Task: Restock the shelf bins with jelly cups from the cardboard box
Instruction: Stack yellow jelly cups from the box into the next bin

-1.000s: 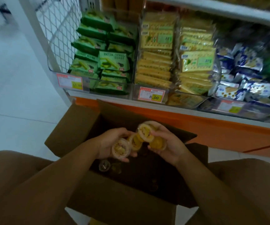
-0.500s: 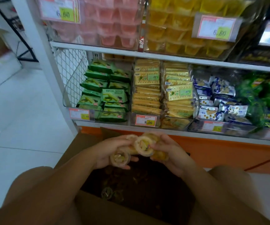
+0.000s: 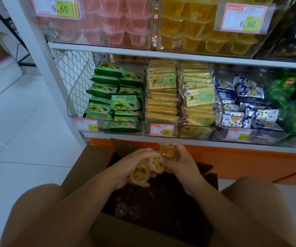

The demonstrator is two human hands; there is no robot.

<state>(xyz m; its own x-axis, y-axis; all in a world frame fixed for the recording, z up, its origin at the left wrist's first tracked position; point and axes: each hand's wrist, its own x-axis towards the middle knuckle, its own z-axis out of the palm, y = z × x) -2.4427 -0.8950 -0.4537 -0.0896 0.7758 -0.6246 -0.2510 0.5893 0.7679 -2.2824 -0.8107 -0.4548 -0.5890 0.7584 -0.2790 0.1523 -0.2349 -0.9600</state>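
Up front, a white shelf (image 3: 161,56) with clear bins. In the top row, a pink bin (image 3: 118,24) full of pink jelly cups, and right beside it a yellow bin (image 3: 188,29) full of yellow ones. One row down, green cookies (image 3: 118,100) and yellow crackers (image 3: 179,93). On the floor just under the shelf, an open brown box (image 3: 90,163), between the knees. Over the box, left hand (image 3: 133,166) and right hand (image 3: 181,161) close together, both curled tight round a bunch of yellow cups (image 3: 154,164). Down in the dark bottom of the box, a few loose cups (image 3: 124,209), hard to see.
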